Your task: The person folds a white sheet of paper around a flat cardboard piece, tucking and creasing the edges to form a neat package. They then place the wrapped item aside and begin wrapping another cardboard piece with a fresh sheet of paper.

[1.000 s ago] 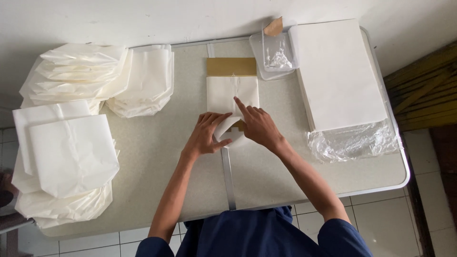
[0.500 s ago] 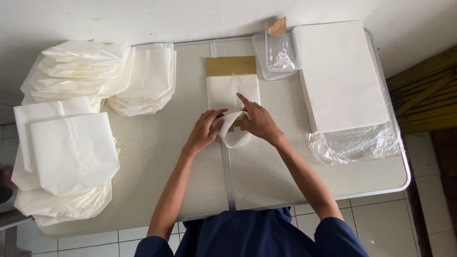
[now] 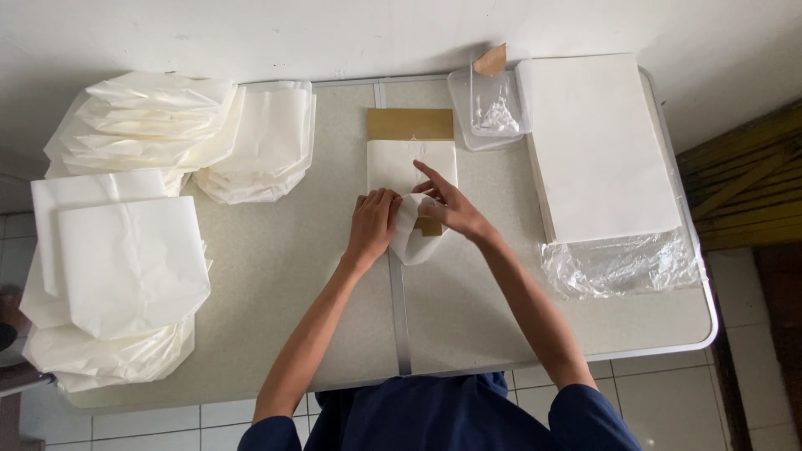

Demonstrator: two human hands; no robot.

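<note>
A white paper sheet (image 3: 399,164) lies over a brown cardboard strip (image 3: 409,124) at the middle back of the table (image 3: 276,276). The sheet's near end (image 3: 409,242) is curled up into a fold. My left hand (image 3: 373,224) grips that folded end from the left. My right hand (image 3: 447,206) pinches it from the right, index finger stretched over the sheet. A bit of brown cardboard (image 3: 430,227) shows under the fold.
Piles of folded white paper bags lie at the left (image 3: 125,267) and back left (image 3: 192,134). A tall stack of flat white sheets (image 3: 597,142) sits on crumpled clear plastic (image 3: 618,263) at the right. A clear plastic tub (image 3: 489,108) stands at the back.
Both hands have worked the sheet's near end further up into a fold. The brown cardboard under it now shows. The camera view shifted slightly.
</note>
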